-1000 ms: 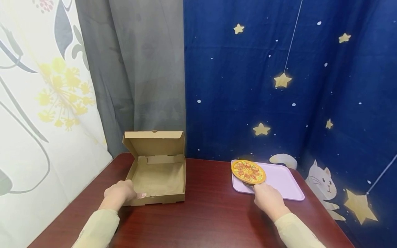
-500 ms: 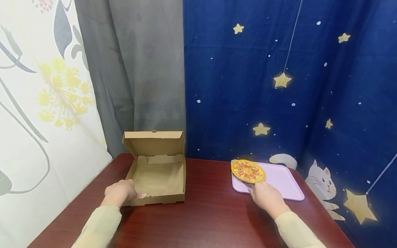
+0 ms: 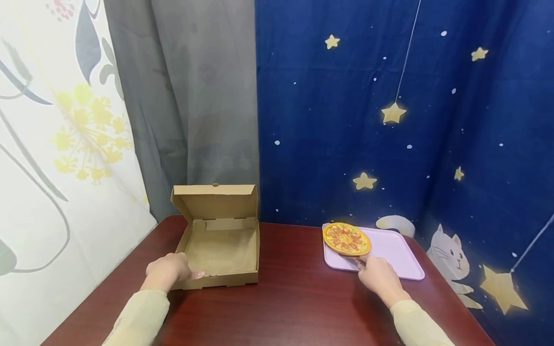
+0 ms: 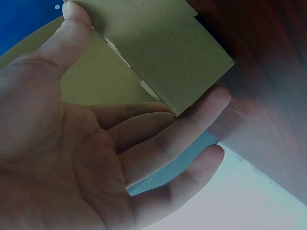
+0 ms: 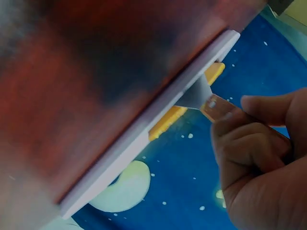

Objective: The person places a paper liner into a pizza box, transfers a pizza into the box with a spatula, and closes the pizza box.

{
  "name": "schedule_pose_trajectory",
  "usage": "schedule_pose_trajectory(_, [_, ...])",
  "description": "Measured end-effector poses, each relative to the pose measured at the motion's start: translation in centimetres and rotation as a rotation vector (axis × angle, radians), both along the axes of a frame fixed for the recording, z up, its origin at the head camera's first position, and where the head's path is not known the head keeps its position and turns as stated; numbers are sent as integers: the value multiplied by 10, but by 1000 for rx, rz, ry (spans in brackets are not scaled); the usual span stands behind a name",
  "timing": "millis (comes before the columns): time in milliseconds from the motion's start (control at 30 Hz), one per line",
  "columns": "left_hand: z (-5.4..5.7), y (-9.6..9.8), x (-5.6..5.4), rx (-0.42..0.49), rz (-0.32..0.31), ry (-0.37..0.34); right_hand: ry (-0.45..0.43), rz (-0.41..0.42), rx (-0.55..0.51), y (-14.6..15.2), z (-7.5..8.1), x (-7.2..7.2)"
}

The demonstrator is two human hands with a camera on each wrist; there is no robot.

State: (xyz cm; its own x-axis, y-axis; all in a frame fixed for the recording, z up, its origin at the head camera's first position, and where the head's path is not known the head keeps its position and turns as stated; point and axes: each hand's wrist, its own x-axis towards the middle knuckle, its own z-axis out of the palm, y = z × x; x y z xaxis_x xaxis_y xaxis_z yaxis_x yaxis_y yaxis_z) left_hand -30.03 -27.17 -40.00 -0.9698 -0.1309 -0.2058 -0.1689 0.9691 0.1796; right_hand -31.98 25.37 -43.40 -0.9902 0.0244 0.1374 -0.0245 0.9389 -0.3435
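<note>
My left hand (image 3: 169,270) grips the front left corner of an open cardboard pizza box (image 3: 229,277), thumb along the front edge and fingers down the left side. The left wrist view shows the fingers (image 4: 158,148) extended beside that corner. My right hand (image 3: 378,275) holds a pizza server by its wooden handle (image 5: 221,109), fingers curled round it. The server's metal blade (image 5: 195,93) reaches under a round pizza (image 3: 346,239), which hides most of it. The pizza, orange-rimmed and topped with red pieces, lies over the left part of a pale purple tray (image 3: 396,250).
The box lid (image 3: 215,199) stands raised at the back. A dark red wooden table (image 3: 285,307) carries box and tray, with a stretch of tabletop between them. Grey (image 3: 216,96) and blue starry curtains (image 3: 311,120) hang close behind; a white patterned curtain (image 3: 73,202) borders the left.
My right hand shifts slightly left, then back right and a little lower along the server's handle, while the pizza stays nearly in place. The left hand and the box hold still.
</note>
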Motion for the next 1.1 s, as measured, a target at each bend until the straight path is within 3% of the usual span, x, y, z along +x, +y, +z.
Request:
schedule_pose_trajectory(300, [3,2,0,8,-4,-2,85,13,-22,5,-6,1])
schedule_pose_trajectory(633, [2,3,-2,-16,-7,-25,172,36,-18,7,0,2])
schedule_pose_trajectory(1100, [1,3,-4,-16,-3,-23,203,67,8,10,-2,3])
